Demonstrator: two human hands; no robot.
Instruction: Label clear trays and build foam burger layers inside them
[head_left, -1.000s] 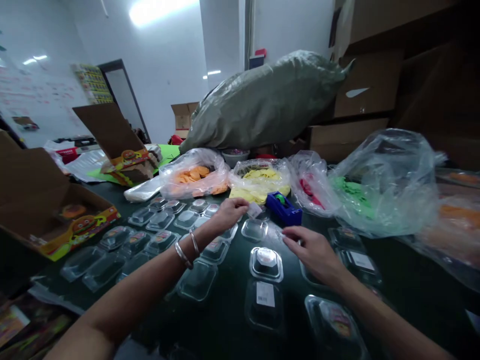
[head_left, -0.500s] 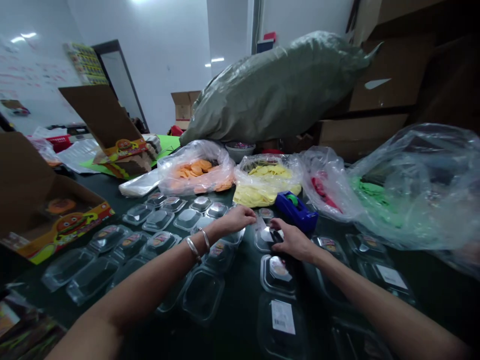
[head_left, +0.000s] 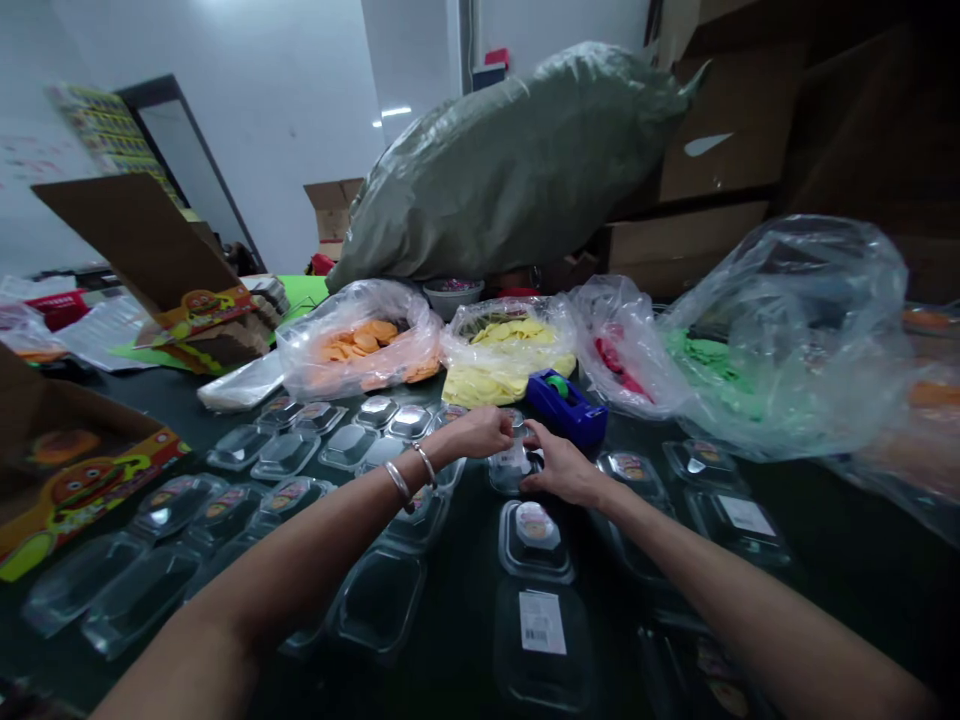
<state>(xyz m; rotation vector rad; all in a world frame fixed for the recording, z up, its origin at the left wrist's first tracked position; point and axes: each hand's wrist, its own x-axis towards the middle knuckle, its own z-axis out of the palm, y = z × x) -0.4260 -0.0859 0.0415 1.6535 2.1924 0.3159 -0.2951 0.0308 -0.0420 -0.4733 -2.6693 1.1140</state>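
Observation:
My left hand [head_left: 484,433], with two silver bangles at the wrist, is closed in a pinch above a clear plastic box [head_left: 508,472]; what its fingertips hold is too small to make out. On the right side of that box, my right hand [head_left: 564,467] grips the edge between thumb and fingers. Close behind sits a blue tape dispenser [head_left: 568,412] with a green core. Nearer me, in line with this box, lie a box with a round sticker [head_left: 536,540] and another with a white barcode label [head_left: 542,622].
Rows of clear boxes [head_left: 382,600] cover the dark table at left, others [head_left: 727,515] at right. Behind lie plastic bags of orange [head_left: 360,345], yellow [head_left: 510,355], red [head_left: 622,365] and green pieces [head_left: 712,365]. Printed cartons [head_left: 90,485] stand left; a large sack [head_left: 510,180] rests behind.
The view has shifted, so the table things appear farther left. My left hand has come closer to my right hand over the box. My right hand stays at the box's side.

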